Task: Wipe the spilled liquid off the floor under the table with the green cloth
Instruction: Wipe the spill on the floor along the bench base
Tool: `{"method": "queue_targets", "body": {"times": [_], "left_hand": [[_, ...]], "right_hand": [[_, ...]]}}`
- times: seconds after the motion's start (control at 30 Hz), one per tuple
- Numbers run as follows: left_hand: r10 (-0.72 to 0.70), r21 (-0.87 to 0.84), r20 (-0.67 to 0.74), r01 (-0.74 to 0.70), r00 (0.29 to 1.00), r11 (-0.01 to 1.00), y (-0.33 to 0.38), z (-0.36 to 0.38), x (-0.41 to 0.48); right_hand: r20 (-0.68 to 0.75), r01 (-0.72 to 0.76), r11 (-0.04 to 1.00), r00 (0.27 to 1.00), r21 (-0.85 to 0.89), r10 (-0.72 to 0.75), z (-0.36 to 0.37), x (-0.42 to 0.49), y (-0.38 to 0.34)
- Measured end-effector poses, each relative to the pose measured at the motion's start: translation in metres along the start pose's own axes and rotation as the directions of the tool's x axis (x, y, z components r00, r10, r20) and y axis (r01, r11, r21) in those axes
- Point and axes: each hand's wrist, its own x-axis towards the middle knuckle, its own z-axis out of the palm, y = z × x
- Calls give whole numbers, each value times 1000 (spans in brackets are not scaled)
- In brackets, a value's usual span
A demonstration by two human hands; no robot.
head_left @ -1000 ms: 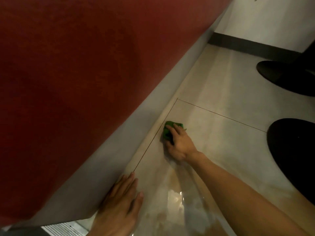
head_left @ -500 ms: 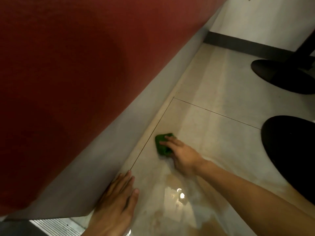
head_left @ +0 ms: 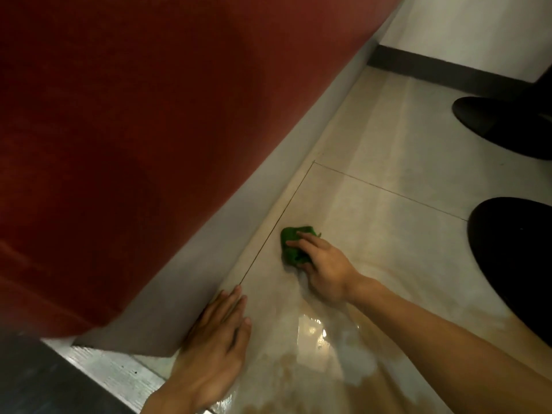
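**floor wipe: cloth under right hand, beside the tile joint**

presses the green cloth (head_left: 291, 246) onto the floor (head_left: 388, 162) with the right hand (head_left: 324, 270). lays the fingers almost straight across the top of the bunched cloth, with the thumb tucked against its near edge. sets the cloth just beside the thin tile joint, near the grey base (head_left: 185, 264) below the red upholstered surface (head_left: 119, 130).

braces with the left hand (head_left: 215, 348), palm down on the floor, fingers straight and close together, gripping nothing. rests it against the foot of the grey base.

shows the spilled liquid (head_left: 313, 333) as a glossy, brownish wet patch between the two hands and under the right forearm. places the cloth at the far end of that patch.

locates two round black table bases (head_left: 513, 264) to the right, well apart from the cloth. locates a dark skirting (head_left: 448, 70) along a white wall (head_left: 478, 25) at the far end, and a ribbed metal strip (head_left: 113, 375) at lower left.
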Motion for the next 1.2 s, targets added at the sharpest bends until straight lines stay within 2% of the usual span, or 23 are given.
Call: {"method": "queue_targets", "body": {"times": [0.1,0.23,0.43,0.5,0.77,0.97,1.0,1.1,1.2], "left_hand": [[57,-9,15,-56,998,998,-2,-2,-4],[148,13,32,-148,989,989,-18,7,-4],[223,19,52,-224,973,974,-31,10,-8],[242,-7,66,-242,968,970,-33,8,-7],[263,-70,90,-257,961,964,-35,8,-6],[263,-95,101,-254,959,962,-37,8,-5],[267,-98,96,-258,959,961,-37,8,-4],[271,-105,74,-262,960,959,-38,10,-3],[257,-104,69,-249,964,963,-38,11,-3]], "right_hand": [[54,144,990,988,11,-144,14,-32,-22],[114,250,968,962,16,-250,37,-62,-34],[-45,55,997,998,53,-52,44,-56,-48],[-48,68,996,997,55,-65,54,-69,-60],[62,384,917,918,113,-392,80,-164,-77],[178,550,834,817,43,-548,67,-152,-50],[176,551,835,820,17,-545,64,-142,-44],[84,453,890,890,-53,-448,51,-113,-33],[41,300,954,953,-16,-299,56,-101,-38]]}}
